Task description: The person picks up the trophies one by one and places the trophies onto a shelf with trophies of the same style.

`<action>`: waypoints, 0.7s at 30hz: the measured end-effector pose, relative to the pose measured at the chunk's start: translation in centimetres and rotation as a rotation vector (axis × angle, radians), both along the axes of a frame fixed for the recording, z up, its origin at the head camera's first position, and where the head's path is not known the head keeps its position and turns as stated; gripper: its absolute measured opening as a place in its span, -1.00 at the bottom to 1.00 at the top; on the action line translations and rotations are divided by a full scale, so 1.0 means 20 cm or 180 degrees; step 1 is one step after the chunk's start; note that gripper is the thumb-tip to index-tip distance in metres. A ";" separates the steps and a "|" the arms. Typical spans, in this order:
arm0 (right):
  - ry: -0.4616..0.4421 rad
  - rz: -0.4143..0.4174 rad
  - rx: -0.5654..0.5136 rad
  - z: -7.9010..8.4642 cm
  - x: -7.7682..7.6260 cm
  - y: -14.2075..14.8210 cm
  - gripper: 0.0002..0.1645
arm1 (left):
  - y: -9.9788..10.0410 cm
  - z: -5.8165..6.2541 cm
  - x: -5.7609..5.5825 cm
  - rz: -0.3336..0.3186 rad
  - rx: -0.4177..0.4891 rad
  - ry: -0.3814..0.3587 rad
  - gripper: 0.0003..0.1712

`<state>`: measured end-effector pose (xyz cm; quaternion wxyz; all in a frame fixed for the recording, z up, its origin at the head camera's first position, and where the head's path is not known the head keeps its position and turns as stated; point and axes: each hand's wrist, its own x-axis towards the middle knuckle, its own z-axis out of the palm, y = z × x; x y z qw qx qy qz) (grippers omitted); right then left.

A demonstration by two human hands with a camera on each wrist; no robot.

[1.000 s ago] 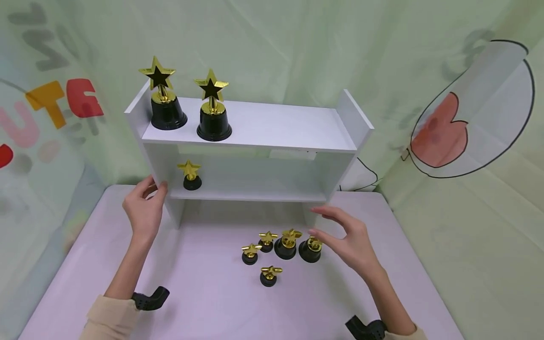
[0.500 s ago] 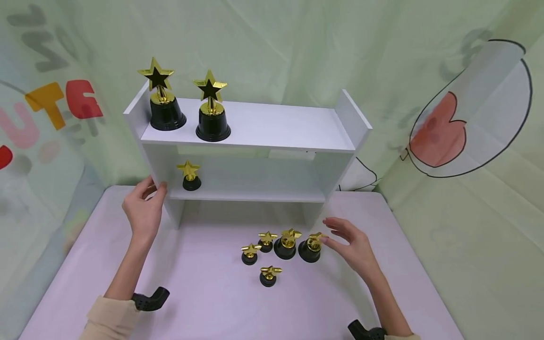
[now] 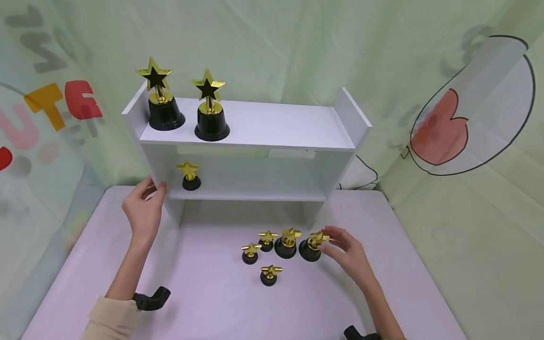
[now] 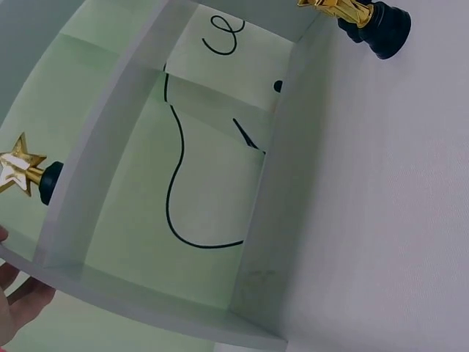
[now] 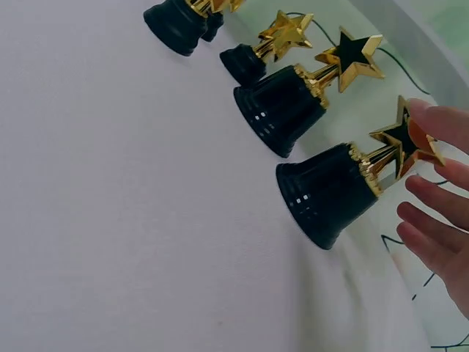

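My left hand [image 3: 144, 208] grips the left side panel of a white two-tier shelf [image 3: 255, 195], thumb in front and fingers behind. On the table, my right hand [image 3: 349, 257] pinches the gold star of the rightmost trophy [image 3: 310, 251], whose black base stands on the cloth. In the right wrist view, this trophy [image 5: 330, 194] has its star between thumb and fingers. Left of it stand another larger trophy [image 3: 285, 248] and three small trophies, one of them a nearer small trophy [image 3: 268, 278].
Two large star trophies, a left one [image 3: 165, 113] and a right one [image 3: 211, 123], stand on the shelf's top tier. A small star trophy [image 3: 191, 182] sits at the left of the middle tier. A pale table [image 3: 204, 302] lies in front; a green curtain [image 3: 272, 47] hangs behind.
My right hand has moved down and away from the shelf's right side, and its fingers have closed in on the rightmost trophy's star. The left hand has stayed on the shelf panel.
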<state>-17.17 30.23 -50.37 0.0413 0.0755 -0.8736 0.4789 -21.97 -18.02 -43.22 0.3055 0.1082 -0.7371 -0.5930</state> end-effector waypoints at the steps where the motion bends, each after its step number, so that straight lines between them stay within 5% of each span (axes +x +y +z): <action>1: -0.0035 -0.0009 -0.0004 -0.01 0.00 0.00 -0.33 | 0.00 0.00 0.00 0.0006 0.0001 -0.0001 -0.62; 7: -0.0288 -0.0110 -0.0056 -0.08 0.02 -0.02 -0.29 | 0.00 0.00 0.00 0.0012 0.0011 0.0020 -0.62; 21: -0.0232 -0.0289 0.0070 -0.20 -0.01 -0.07 -0.34 | 0.01 0.01 0.01 -0.0051 0.0051 0.0122 -0.64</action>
